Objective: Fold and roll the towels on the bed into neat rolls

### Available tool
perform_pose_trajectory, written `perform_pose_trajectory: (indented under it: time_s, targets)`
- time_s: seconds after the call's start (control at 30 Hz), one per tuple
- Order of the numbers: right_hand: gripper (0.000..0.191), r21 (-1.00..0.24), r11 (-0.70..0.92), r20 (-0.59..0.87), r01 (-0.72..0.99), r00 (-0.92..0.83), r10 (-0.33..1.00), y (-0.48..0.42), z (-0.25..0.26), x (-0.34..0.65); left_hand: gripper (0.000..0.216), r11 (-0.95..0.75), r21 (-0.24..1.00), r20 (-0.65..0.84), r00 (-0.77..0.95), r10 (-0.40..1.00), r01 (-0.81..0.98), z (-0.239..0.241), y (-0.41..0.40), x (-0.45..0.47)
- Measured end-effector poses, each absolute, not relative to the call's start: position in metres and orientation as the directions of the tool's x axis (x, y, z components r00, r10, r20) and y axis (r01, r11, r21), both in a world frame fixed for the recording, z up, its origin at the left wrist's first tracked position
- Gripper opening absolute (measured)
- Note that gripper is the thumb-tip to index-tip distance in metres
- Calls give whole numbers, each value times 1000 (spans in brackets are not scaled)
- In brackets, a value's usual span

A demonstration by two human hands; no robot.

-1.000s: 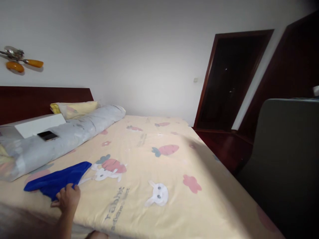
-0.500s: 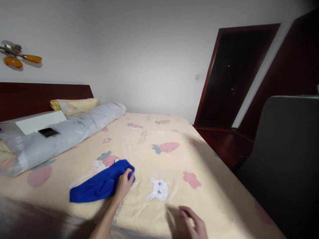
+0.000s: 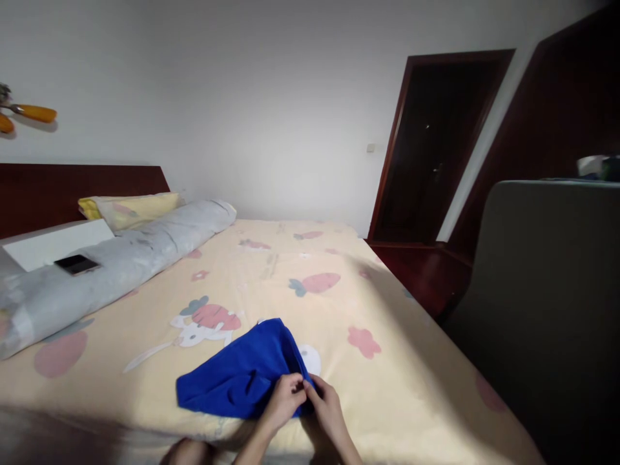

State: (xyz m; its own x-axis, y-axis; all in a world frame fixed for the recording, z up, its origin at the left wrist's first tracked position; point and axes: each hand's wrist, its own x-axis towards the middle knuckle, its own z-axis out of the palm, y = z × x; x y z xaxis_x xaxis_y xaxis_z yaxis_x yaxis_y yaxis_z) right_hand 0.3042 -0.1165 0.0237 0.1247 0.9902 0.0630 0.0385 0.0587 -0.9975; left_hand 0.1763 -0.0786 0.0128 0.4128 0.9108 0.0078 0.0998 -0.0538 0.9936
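Note:
A blue piece of folded cloth point(image 3: 232, 381) lies near the front edge of the bed; what kind of garment it is I cannot make out. At its right edge my left hand point(image 3: 285, 397) pinches the fabric with thumb and fingers. Right beside it, my right hand point(image 3: 323, 399) grips the same edge, the fingertips of both hands nearly meeting. The cloth's right side is lifted a little and covers part of a printed rabbit face. Its left end rests flat on the yellow patterned sheet point(image 3: 300, 323).
A rolled grey quilt point(image 3: 130, 258) runs along the headboard side, with a phone point(image 3: 77, 263) and a white box-like object point(image 3: 58, 244) on it. Behind lies a yellow pillow point(image 3: 138, 210). A dark grey chair back point(image 3: 547, 310) stands at the right, and a dark door point(image 3: 443, 148) beyond.
The blue cloth has been drawn to the right, toward the rabbit face. My right hand has come in from the right and taken hold of its edge. The view has shifted slightly right.

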Motion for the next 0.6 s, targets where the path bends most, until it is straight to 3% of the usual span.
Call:
perform_pose_trajectory:
  time_s: [0.2, 0.37, 0.5, 0.6]
  targets:
    - [56, -981, 95, 119, 168, 139, 983, -121, 23, 303, 33, -24, 997, -1, 347, 938, 67, 7, -76, 178]
    - [44, -962, 65, 158, 264, 347, 925, -123, 22, 313, 37, 104, 994, -96, 254, 962, -17, 2, -70, 173]
    - [43, -999, 23, 10, -23, 463, 886, -108, 17, 334, 29, 180, 963, -163, 99, 982, -201, 13, -57, 152]
    - [45, -965, 21, -103, -261, 454, 885, -95, 13, 353, 21, 234, 860, -250, 25, 968, -453, 35, -40, 122]
